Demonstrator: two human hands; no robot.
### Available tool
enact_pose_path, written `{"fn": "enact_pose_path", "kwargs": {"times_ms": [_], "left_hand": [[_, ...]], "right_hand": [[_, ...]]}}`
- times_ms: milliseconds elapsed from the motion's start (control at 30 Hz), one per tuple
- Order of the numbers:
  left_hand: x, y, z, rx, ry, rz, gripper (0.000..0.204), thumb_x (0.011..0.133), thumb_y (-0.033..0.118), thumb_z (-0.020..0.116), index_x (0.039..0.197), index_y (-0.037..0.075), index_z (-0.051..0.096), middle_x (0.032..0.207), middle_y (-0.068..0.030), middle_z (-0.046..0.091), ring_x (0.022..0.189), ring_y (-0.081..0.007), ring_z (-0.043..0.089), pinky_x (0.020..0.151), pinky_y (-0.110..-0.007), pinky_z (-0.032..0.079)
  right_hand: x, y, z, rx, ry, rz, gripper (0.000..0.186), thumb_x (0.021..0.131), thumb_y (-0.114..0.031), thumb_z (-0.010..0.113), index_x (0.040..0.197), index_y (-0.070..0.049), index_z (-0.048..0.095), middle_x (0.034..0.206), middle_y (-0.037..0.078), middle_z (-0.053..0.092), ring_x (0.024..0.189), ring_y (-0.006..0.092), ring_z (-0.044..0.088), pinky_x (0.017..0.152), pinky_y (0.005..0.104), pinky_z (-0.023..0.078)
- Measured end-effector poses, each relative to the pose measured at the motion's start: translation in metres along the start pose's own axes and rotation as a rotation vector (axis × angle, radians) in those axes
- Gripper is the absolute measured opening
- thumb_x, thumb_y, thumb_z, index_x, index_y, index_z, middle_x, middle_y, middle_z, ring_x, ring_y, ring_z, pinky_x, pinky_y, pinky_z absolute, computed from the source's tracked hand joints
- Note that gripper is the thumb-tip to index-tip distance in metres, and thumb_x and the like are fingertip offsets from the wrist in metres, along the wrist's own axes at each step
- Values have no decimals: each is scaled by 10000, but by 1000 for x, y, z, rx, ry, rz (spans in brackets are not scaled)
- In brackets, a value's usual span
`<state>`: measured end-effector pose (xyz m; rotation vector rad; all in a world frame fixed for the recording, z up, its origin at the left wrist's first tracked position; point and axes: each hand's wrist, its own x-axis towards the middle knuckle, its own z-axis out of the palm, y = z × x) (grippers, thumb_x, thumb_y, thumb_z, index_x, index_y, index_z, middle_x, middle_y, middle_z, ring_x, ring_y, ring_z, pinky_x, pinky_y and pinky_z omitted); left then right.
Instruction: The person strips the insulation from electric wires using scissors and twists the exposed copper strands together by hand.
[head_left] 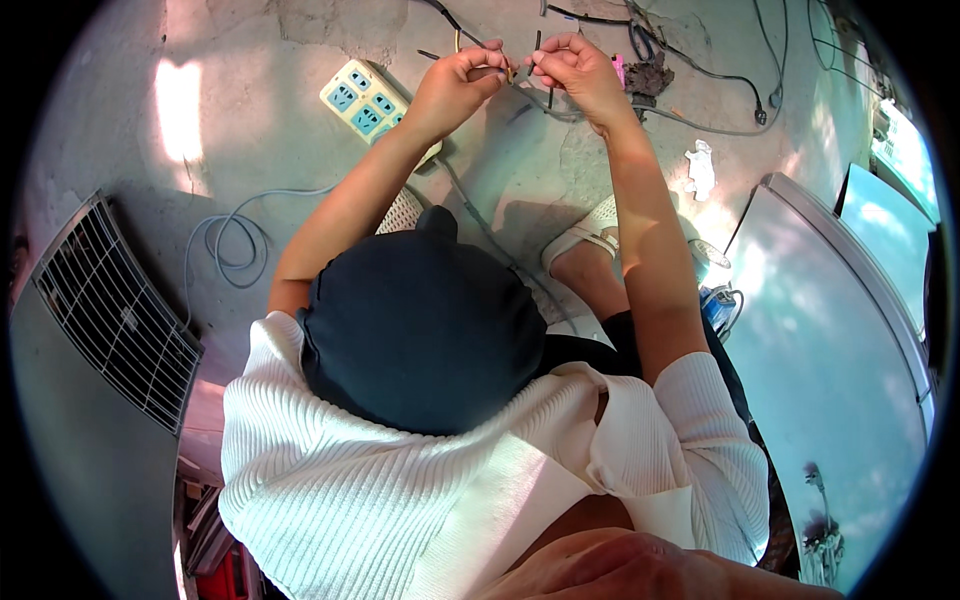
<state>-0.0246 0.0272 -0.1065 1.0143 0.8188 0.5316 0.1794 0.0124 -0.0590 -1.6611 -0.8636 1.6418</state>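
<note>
Both my arms reach forward over the floor, and the hands meet close together at the top of the view. My left hand (466,84) is closed in a pinch on a thin electrical wire (511,74), with a yellowish bit showing at the fingertips. A black cable and a yellow wire (457,40) show just beyond its knuckles. A finger's width apart, my right hand (584,78) pinches a short black wire (538,40) that stands up past the fingertips. Whether the two wires touch cannot be made out.
A cream power strip (355,100) with blue sockets lies beside my left forearm. Grey cable (240,262) loops at the left; a black cable with a plug (760,114) lies at the right. Near it are crumpled white tissue (700,170), scissors (640,42) and a white cabinet (830,330).
</note>
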Motion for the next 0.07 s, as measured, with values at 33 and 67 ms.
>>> {"fn": "enact_pose_path", "kwargs": {"times_ms": [33,67], "left_hand": [[1,-2,-2,89,-22,23,353,908,25,570,1256,75,542,1349,-70,512,1233,-159,510,890,-266,456],[1,-5,-5,178,-43,47,388,905,32,579,1286,85,530,1366,-64,502,1304,-166,454,923,-281,446]], "right_hand": [[-2,-3,0,-24,3,-3,201,908,-164,649,1061,-59,573,986,45,690,829,63,616,716,180,480],[-2,-3,1,-24,1,-1,201,908,-164,649,1061,-59,573,986,45,690,829,63,616,716,180,480]]}}
